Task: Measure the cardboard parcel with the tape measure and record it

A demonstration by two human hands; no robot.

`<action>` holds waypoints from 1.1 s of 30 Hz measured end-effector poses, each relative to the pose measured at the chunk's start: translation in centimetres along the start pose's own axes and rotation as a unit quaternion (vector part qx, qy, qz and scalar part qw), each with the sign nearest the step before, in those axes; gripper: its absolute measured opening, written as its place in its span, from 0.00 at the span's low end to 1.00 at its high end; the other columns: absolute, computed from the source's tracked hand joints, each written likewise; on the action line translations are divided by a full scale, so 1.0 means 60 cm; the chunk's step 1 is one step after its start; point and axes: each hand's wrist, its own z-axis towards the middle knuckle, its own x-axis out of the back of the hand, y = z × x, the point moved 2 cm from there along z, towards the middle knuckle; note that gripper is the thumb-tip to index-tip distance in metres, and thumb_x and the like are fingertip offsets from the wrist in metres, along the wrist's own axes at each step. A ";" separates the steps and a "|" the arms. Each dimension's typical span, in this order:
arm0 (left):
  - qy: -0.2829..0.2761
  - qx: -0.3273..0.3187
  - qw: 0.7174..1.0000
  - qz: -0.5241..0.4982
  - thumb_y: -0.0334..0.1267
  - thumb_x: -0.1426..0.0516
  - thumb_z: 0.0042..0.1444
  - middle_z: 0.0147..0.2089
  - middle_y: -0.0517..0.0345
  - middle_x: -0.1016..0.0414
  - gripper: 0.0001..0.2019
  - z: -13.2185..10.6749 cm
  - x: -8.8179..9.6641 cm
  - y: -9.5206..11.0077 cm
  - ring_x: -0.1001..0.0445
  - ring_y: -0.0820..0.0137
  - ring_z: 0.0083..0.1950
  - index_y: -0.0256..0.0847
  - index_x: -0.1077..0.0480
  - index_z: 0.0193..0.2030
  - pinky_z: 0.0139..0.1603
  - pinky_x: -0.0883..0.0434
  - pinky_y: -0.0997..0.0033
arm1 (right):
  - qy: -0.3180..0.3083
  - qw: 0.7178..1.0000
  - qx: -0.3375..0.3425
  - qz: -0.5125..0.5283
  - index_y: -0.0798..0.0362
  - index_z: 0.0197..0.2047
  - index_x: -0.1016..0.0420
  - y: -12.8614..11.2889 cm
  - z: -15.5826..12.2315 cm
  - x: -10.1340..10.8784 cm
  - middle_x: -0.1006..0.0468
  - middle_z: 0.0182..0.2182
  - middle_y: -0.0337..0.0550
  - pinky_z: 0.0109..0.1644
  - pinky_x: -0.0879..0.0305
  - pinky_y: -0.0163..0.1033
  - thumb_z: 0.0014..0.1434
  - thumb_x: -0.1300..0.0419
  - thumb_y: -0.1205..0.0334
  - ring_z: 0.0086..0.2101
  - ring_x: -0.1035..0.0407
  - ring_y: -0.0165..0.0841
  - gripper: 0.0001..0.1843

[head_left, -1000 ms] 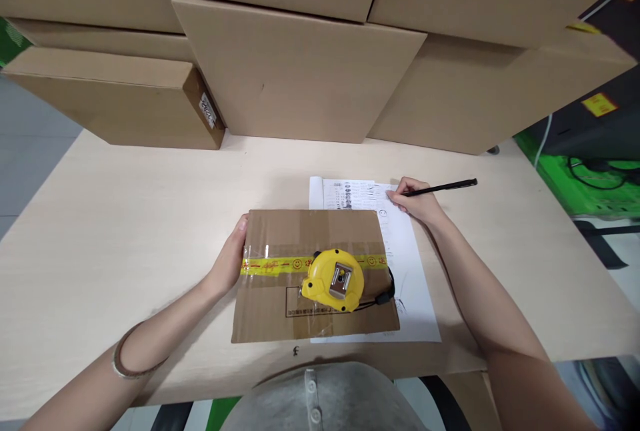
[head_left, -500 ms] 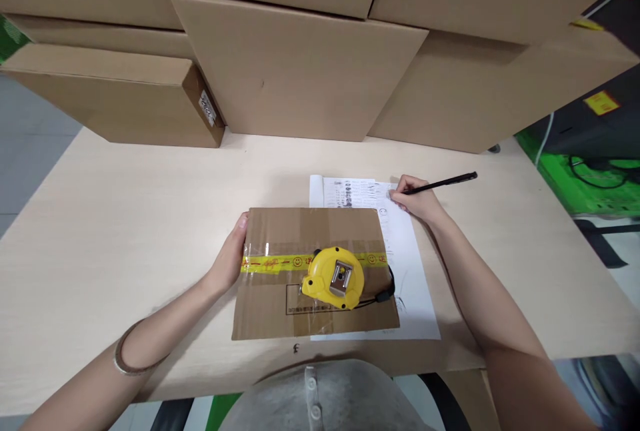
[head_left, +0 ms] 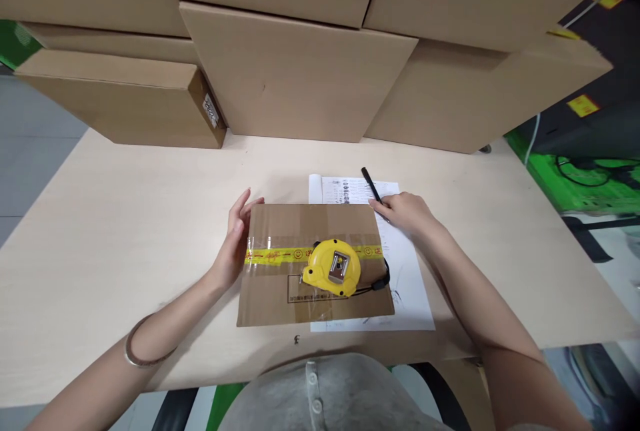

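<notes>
A taped cardboard box (head_left: pixel 280 227) lies on the table, with a yellow tape measure (head_left: pixel 323 274) and its black wrist strap on top. Against the box's left side rests my left hand (head_left: pixel 234 244), its fingers stretched out and apart near the far corner. At the far right corner, my right hand (head_left: pixel 407 213) holds a black pen (head_left: pixel 370 181), which now points away to the left. The box covers part of a white printed sheet (head_left: pixel 407 284) with writing and small drawings; its right side and far edge show.
Large cardboard boxes (head_left: pixel 295 77) stand stacked along the back of the table (head_left: pixel 125 217). At the back left stands a flatter carton (head_left: pixel 120 107) with a label. To the right, a green surface (head_left: pixel 545 184) holds black cables and dark equipment.
My right hand has moved left from the sheet to the box's corner, and the pen has swung from pointing right to pointing left. My left hand's fingers have opened out.
</notes>
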 end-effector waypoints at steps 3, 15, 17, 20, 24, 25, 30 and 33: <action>-0.055 -0.124 0.990 0.028 0.54 0.45 0.65 0.74 0.60 0.41 0.27 -0.009 0.009 -0.001 0.47 0.58 0.76 0.64 0.40 0.70 0.77 0.48 0.51 | 0.046 0.998 0.003 -0.038 0.50 0.22 0.33 -0.038 -0.021 0.007 0.29 0.21 0.46 0.34 0.47 0.42 0.63 0.43 0.45 0.27 0.33 0.40 0.23; -0.134 -0.159 0.975 0.083 0.51 0.41 0.62 0.71 0.55 0.40 0.19 -0.007 0.015 -0.001 0.51 0.50 0.77 0.56 0.28 0.58 0.76 0.50 0.40 | 0.110 0.927 0.358 0.019 0.46 0.56 0.29 -0.211 -0.206 0.035 0.23 0.55 0.54 0.55 0.37 0.63 0.55 0.31 0.41 0.54 0.30 0.54 0.30; -0.120 -0.137 0.982 0.058 0.54 0.46 0.64 0.70 0.56 0.39 0.18 -0.006 0.015 -0.003 0.50 0.51 0.76 0.56 0.25 0.56 0.77 0.52 0.42 | 0.064 0.934 0.344 0.079 0.45 0.55 0.31 -0.217 -0.210 0.029 0.21 0.53 0.50 0.54 0.33 0.61 0.54 0.29 0.43 0.53 0.28 0.51 0.30; -0.107 -0.134 0.985 0.035 0.56 0.53 0.68 0.67 0.56 0.35 0.21 -0.007 0.011 0.000 0.46 0.53 0.75 0.55 0.23 0.54 0.77 0.50 0.44 | 0.005 0.934 0.315 0.169 0.46 0.54 0.34 -0.232 -0.201 0.026 0.20 0.49 0.48 0.47 0.25 0.53 0.60 0.32 0.48 0.46 0.23 0.45 0.24; -0.080 -0.122 0.989 0.039 0.61 0.58 0.68 0.64 0.56 0.30 0.28 -0.008 0.005 0.006 0.42 0.55 0.74 0.53 0.22 0.51 0.77 0.48 0.47 | -0.030 0.925 0.347 0.152 0.48 0.60 0.36 -0.292 -0.170 0.031 0.20 0.52 0.50 0.43 0.23 0.50 0.65 0.38 0.50 0.44 0.21 0.45 0.25; -0.075 -0.111 0.990 0.034 0.63 0.58 0.68 0.65 0.56 0.30 0.29 -0.008 0.005 0.006 0.41 0.54 0.73 0.52 0.22 0.51 0.77 0.47 0.47 | -0.037 0.921 0.364 0.136 0.48 0.63 0.38 -0.312 -0.162 0.033 0.22 0.55 0.49 0.43 0.23 0.50 0.66 0.39 0.50 0.45 0.21 0.45 0.26; -0.091 -0.064 0.994 -0.017 0.65 0.61 0.68 0.66 0.53 0.29 0.32 -0.003 0.017 -0.007 0.35 0.52 0.70 0.50 0.28 0.59 0.70 0.36 0.48 | -0.109 0.902 0.417 0.033 0.42 0.69 0.42 -0.374 -0.141 0.027 0.28 0.63 0.42 0.43 0.25 0.44 0.70 0.44 0.58 0.45 0.22 0.39 0.26; -0.117 -0.092 0.988 0.040 0.62 0.49 0.65 0.66 0.52 0.32 0.25 0.002 0.031 -0.014 0.39 0.52 0.71 0.52 0.27 0.59 0.72 0.39 0.48 | -0.112 0.900 0.417 0.049 0.40 0.70 0.41 -0.362 -0.140 0.022 0.24 0.59 0.41 0.42 0.25 0.44 0.70 0.44 0.58 0.41 0.22 0.37 0.26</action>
